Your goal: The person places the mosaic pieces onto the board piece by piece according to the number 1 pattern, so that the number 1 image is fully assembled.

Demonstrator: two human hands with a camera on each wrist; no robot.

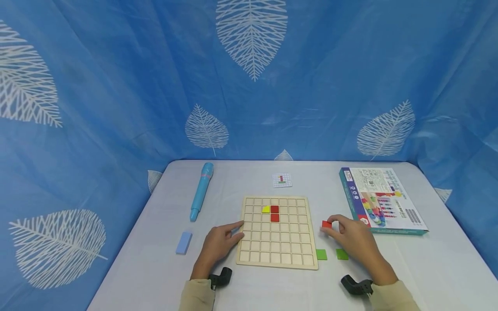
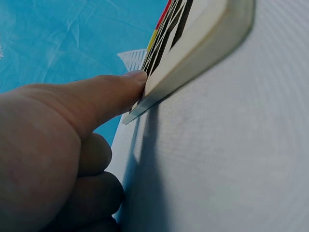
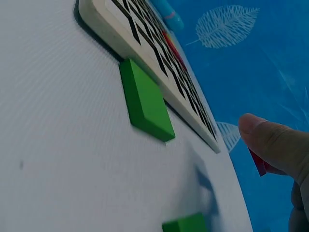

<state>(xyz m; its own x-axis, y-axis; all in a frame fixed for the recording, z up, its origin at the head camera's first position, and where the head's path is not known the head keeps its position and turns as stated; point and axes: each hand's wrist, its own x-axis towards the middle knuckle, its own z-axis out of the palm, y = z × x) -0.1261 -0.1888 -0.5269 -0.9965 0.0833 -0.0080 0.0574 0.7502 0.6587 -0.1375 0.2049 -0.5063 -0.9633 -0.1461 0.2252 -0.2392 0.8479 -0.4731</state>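
A pale wooden grid board [image 1: 266,236] lies on the white table. One yellow piece [image 1: 266,209], cut at a slant, sits in its upper part beside two red square tiles [image 1: 274,217], one above the other. My left hand [image 1: 219,244] touches the board's left edge with its index finger and thumb; the left wrist view shows a straight digit against the rim. To the right of the board, my right hand [image 1: 355,238] pinches a red square tile [image 1: 326,224] between thumb and fingers above the table. Two green square tiles [image 1: 321,254] [image 3: 147,104] lie below it, one close against the board's right edge.
A small pattern card [image 1: 282,180] lies behind the board. A blue toy microphone [image 1: 202,192] and a light blue block [image 1: 184,242] are at left. At back right lies a flat printed box [image 1: 383,198]. Blue leaf-print cloth [image 1: 163,77] hangs behind the table.
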